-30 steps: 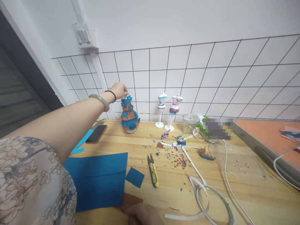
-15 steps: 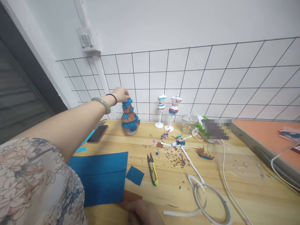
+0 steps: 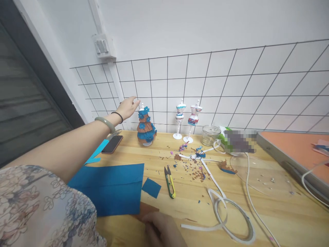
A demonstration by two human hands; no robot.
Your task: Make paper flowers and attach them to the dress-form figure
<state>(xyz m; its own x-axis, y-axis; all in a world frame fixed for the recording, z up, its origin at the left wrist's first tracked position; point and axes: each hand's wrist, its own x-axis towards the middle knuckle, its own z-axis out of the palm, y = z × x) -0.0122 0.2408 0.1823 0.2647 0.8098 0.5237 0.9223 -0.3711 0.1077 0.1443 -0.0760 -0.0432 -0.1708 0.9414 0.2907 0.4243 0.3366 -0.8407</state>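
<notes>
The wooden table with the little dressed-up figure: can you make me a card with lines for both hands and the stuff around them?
Left hand: fingers apart, near the top of the small white mannequin in a ruffled blue-and-brown dress
Right hand: curled by the flat brown paper piece; grip unclear
Snips: green-and-yellow metal snips, right of the small blue paper square
Other figures: two white mannequins with coloured bands, upright
Scraps: brown and blue bits, scattered
</notes>
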